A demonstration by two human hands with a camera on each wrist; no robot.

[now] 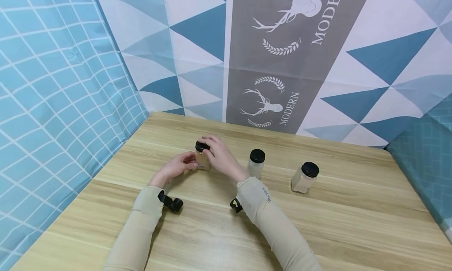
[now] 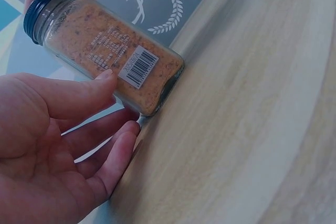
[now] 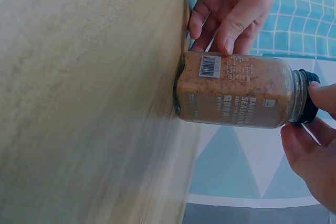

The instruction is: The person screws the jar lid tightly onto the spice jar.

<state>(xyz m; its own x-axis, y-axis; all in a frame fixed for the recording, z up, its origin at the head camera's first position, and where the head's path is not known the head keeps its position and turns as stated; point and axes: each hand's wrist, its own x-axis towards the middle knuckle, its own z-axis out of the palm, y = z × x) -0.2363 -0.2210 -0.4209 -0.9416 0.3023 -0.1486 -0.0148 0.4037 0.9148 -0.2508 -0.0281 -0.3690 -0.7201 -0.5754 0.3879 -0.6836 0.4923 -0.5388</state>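
A clear glass seasoning jar point(image 1: 203, 160) with orange-brown powder and a black lid point(image 3: 310, 97) stands upright on the wooden table. My right hand point(image 1: 223, 156) grips the lid from above, thumb on one side and fingers on the other. Beside the jar's lower part is my left hand point(image 1: 178, 165), its fingers loosely extended. In the left wrist view, the left thumb point(image 2: 79, 95) meets the side of the jar near a barcode label point(image 2: 138, 66). White printing on the glass reads "seasoning" in the right wrist view.
Right of the hands stands a jar of pale contents point(image 1: 256, 163), partly behind the right forearm. Farther right is another black-lidded jar point(image 1: 304, 177) with beige powder. Patterned cloth point(image 1: 197, 35) hangs behind the table point(image 1: 205, 231), and blue checked cloth point(image 1: 53, 86) along the left.
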